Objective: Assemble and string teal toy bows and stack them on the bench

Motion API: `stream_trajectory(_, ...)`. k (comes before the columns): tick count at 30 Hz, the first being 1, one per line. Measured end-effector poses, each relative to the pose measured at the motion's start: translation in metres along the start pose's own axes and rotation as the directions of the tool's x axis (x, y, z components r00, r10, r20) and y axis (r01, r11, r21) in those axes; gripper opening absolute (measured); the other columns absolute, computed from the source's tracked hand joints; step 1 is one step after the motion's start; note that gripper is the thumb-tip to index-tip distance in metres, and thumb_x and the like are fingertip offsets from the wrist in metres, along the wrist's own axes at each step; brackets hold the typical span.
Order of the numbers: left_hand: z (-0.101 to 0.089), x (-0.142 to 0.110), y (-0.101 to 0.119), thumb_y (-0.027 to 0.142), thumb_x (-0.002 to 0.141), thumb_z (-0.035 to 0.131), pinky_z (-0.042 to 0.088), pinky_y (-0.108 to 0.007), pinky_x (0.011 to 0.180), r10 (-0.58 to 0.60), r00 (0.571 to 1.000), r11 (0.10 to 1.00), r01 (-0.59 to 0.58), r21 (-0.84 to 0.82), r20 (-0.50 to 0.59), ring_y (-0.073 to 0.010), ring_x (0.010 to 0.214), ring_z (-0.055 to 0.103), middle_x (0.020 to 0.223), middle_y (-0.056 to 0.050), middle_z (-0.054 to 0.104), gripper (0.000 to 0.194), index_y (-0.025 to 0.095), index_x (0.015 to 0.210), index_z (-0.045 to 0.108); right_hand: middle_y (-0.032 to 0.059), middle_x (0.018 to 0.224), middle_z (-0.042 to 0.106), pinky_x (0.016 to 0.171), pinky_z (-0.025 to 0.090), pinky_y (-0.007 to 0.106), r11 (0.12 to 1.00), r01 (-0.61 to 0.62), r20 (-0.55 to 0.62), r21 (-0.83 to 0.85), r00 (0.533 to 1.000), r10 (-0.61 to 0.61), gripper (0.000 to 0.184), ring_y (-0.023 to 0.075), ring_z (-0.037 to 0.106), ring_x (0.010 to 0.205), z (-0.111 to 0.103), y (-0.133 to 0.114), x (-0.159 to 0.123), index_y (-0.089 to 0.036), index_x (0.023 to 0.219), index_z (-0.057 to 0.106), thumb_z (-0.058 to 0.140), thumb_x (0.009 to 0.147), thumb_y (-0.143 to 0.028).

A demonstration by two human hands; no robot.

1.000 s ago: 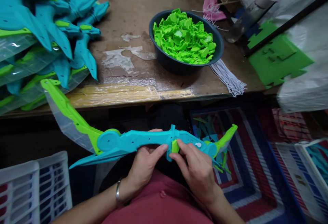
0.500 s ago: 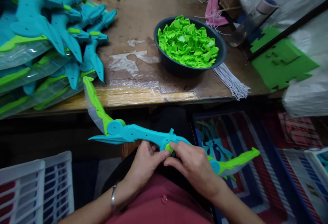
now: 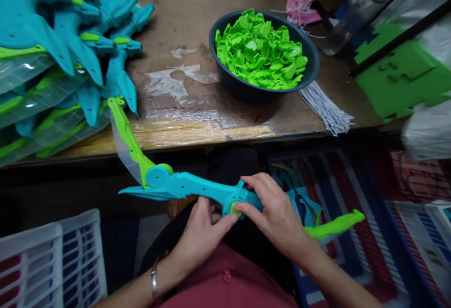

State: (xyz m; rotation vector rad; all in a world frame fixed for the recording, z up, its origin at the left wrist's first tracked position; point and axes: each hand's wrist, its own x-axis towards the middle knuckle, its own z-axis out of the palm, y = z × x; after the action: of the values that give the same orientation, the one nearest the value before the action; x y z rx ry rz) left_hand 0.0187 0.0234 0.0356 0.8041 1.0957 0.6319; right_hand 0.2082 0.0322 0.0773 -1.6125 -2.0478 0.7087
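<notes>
In front of the person's lap, below the front edge of the workbench [image 3: 169, 131], a blue toy bow [image 3: 206, 188] is held in both hands, slanting slightly down to the right. The left hand [image 3: 200, 232] is partly closed on it, fingers curled at the underside of the body and thumb stretched to the lower edge of a small green insert [image 3: 234, 207] at the bow's middle. The right hand [image 3: 276, 214] is half curled over the grip just beside it, its thumb tip at the insert and its forefinger by the short upright prong [image 3: 240, 184]. How hard either hand presses cannot be told. The right hand hides part of the bow; a green limb [image 3: 334, 223] shows beyond it. On the bench stands a dark bowl [image 3: 243, 89] heaped with green pieces [image 3: 260, 54].
</notes>
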Motion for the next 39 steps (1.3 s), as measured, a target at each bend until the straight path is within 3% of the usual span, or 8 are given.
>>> stream_trajectory(6,-0.003,0.011,-0.004,0.038,0.078,0.08,0.054,-0.043,0.092,-0.04,0.998,0.989,0.046,0.137,-0.051,-0.0288,0.108,0.065,0.116,-0.012,0.066,0.046,0.019,0.111,0.055,0.0087,0.101,0.059,0.08,0.05,0.039,1.0,-0.003,-0.028,0.013,1.0,0.004,0.031,0.0259,0.058,0.094,0.006,0.005,0.003,-0.015,0.118,0.055,0.069,0.096,-0.03)
stream_trajectory(13,0.009,0.033,-0.004,0.041,0.074,0.078,0.053,-0.04,0.079,0.071,0.992,0.972,-0.045,0.228,-0.107,-0.0267,0.091,0.064,0.098,-0.008,0.063,0.04,0.018,0.099,0.057,0.0047,0.095,0.057,0.075,0.049,0.034,0.998,-0.053,-0.107,0.04,0.993,0.057,0.025,0.0221,0.058,0.086,0.007,0.02,0.011,-0.018,0.111,0.056,0.071,0.093,-0.027)
stream_trajectory(23,0.006,0.018,-0.008,0.036,0.07,0.086,0.055,-0.041,0.092,0.093,0.995,0.989,-0.089,-0.116,0.035,-0.0295,0.105,0.068,0.11,-0.012,0.072,0.053,0.018,0.11,0.056,0.0073,0.108,0.064,0.087,0.052,0.037,0.998,-0.04,-0.074,0.051,0.996,0.043,0.037,0.0248,0.062,0.1,0.006,0.011,-0.01,-0.019,0.125,0.059,0.074,0.092,-0.029)
stream_trajectory(26,-0.001,0.005,-0.008,0.036,0.074,0.086,0.05,-0.043,0.104,0.079,0.995,0.973,-0.064,-0.223,0.059,-0.0314,0.122,0.064,0.127,-0.013,0.07,0.061,0.02,0.124,0.056,0.0094,0.119,0.065,0.093,0.052,0.038,0.998,-0.04,0.035,0.056,0.999,0.038,0.046,0.0252,0.062,0.11,-0.007,0.002,-0.018,-0.019,0.136,0.055,0.072,0.094,-0.03)
stream_trajectory(30,-0.018,-0.004,-0.008,0.04,0.084,0.077,0.044,-0.048,0.113,0.055,0.957,0.935,0.051,-0.35,0.286,-0.0349,0.134,0.056,0.144,-0.012,0.062,0.067,0.028,0.145,0.051,0.0081,0.119,0.068,0.095,0.052,0.036,0.992,-0.076,0.207,0.105,0.977,0.053,0.053,0.0242,0.065,0.109,-0.03,-0.008,-0.02,-0.02,0.14,0.057,0.074,0.093,-0.035)
stream_trajectory(35,-0.032,-0.005,-0.003,0.045,0.078,0.081,0.042,-0.056,0.113,0.148,0.901,0.974,-0.059,-0.221,0.409,-0.0422,0.138,0.05,0.153,-0.012,0.054,0.053,0.028,0.127,0.069,0.0026,0.106,0.074,0.08,0.052,0.025,0.949,-0.014,0.476,0.316,0.868,-0.145,0.05,0.0166,0.069,0.09,-0.053,-0.01,-0.004,-0.025,0.138,0.063,0.076,0.091,-0.039)
stream_trajectory(37,-0.032,-0.007,0.002,0.046,0.078,0.081,0.042,-0.058,0.113,0.123,0.913,0.99,-0.084,-0.117,0.39,-0.0418,0.138,0.05,0.155,-0.011,0.051,0.048,0.029,0.122,0.072,0.002,0.097,0.076,0.076,0.052,0.024,0.95,0.037,0.421,0.309,0.891,-0.172,0.028,0.0157,0.07,0.085,-0.066,-0.003,0.017,-0.021,0.117,0.075,0.074,0.092,-0.034)
stream_trajectory(39,-0.028,-0.009,0.007,0.043,0.078,0.081,0.041,-0.056,0.114,0.082,0.936,0.995,-0.094,0.021,0.342,-0.039,0.136,0.052,0.151,-0.01,0.055,0.041,0.029,0.116,0.073,0.0014,0.094,0.077,0.079,0.052,0.026,0.976,0.087,0.197,0.198,0.972,-0.127,0.012,0.0161,0.071,0.085,-0.084,0.008,0.051,-0.02,0.1,0.078,0.068,0.094,-0.025)
